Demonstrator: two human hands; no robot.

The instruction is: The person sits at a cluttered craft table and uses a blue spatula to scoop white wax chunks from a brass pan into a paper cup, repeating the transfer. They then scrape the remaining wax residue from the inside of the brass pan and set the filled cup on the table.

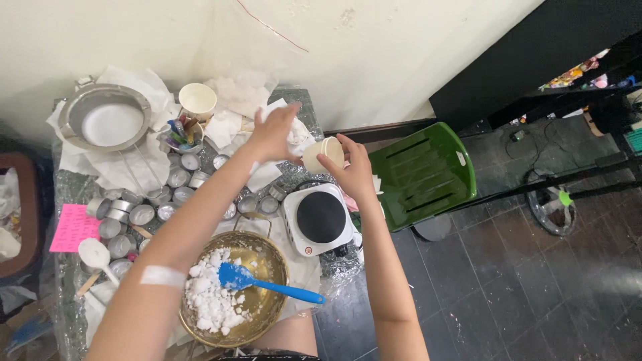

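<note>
Both arms stretched out over a cluttered table [67, 194]. Right hand [353, 170] grips a small cream paper cup [324, 154] by its side, fingers curled around the wall, cup tipped on its side with the mouth facing roughly left and held in the air just above the far edge of a white single hot plate [319, 219]. Left hand [273, 134] is up against the cup's mouth, fingers bunched together at the rim; whether they pinch anything there I cannot tell. A white strip is stuck on the left forearm. Nearer the person, a brass-coloured bowl [271, 264] holds white wax-like chunks and a blue spatula [267, 284], its handle sticking out over the rim to the right. Left of that, many small empty metal tins [142, 214], a white spoon [95, 255], a pink note [73, 227]. At the far corner, a round metal pan [103, 117] and a second paper cup [197, 100]. A green plastic chair [421, 175] stands to the right of the table.
</note>
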